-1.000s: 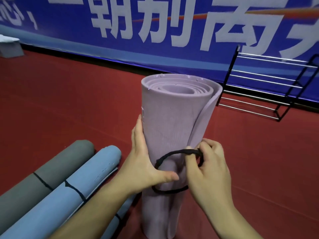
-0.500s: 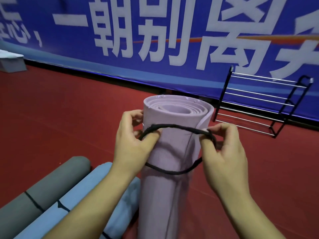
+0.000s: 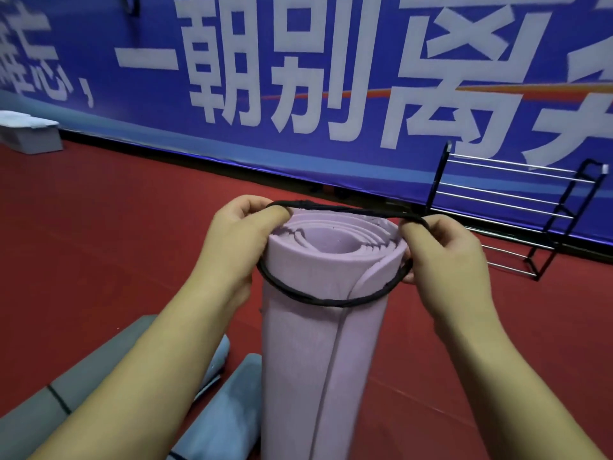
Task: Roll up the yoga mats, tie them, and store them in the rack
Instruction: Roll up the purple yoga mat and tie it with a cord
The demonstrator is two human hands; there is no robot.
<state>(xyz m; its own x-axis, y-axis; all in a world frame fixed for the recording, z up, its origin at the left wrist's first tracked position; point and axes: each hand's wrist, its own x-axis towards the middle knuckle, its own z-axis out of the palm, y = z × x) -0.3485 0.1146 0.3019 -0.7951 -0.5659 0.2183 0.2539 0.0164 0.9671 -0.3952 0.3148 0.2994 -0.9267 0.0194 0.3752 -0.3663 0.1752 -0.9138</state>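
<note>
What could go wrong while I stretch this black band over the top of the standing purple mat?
1. The black band is stretched taut between left hand and right hand, its far side barely at the top rim of the purple mat; it could slip and snap back.
2. Neither hand seems to steady the standing mat, so it may tip.
3. The outer flap gapes on the right, so the roll could loosen.

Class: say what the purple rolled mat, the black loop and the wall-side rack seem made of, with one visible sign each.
Purple yoga mat: probably soft foam, matte; thick layers show at its rolled end. Black loop: likely elastic cord; thin, pulled taut over the mat's top. Rack: apparently metal; shiny silver rods in a black frame.
</note>
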